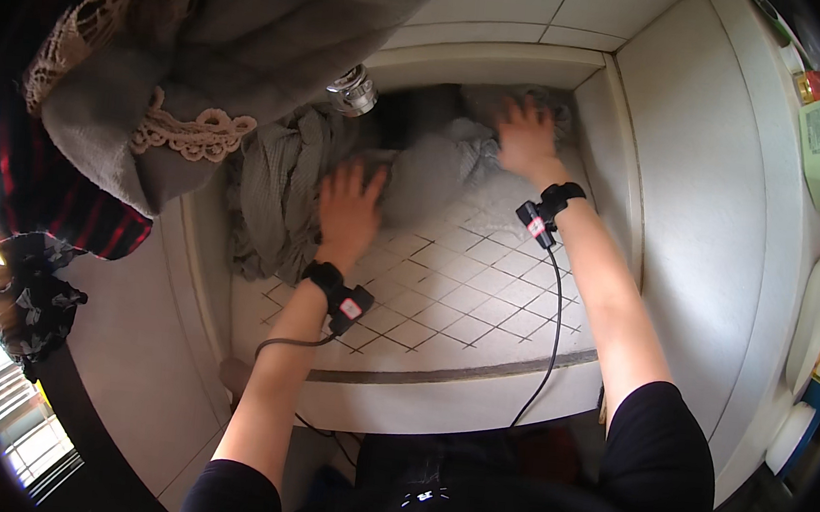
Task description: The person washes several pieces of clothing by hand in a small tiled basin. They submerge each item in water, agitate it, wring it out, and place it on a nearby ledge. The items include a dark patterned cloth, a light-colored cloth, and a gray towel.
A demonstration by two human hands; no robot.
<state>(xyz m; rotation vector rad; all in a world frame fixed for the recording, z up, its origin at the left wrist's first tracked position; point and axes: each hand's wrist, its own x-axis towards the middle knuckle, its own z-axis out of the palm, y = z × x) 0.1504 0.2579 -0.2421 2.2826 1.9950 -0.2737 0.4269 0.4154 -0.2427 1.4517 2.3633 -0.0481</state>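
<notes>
Both hands reach into a pale washing trough whose sloped scrubbing surface (445, 303) is cut with crossing grooves. My left hand (349, 210) lies with fingers spread beside a bunched grey textured cloth (285, 182) at the trough's left side. Farther back on the right, my right hand (527, 141) has its fingers apart over wet grey fabric (478, 150), some of it blurred by motion. Whether either palm presses on cloth cannot be told. A dark patch (408, 114) lies between the hands at the back, too smeared to name.
A metal tap (353, 92) juts over the trough's back left. Grey cloth with lace trim (245, 27) hangs at upper left, near a black plastic bag (30, 306). Bottles and packages line the right-hand ledge. Cables run from black wrist-worn devices (352, 309) on both arms.
</notes>
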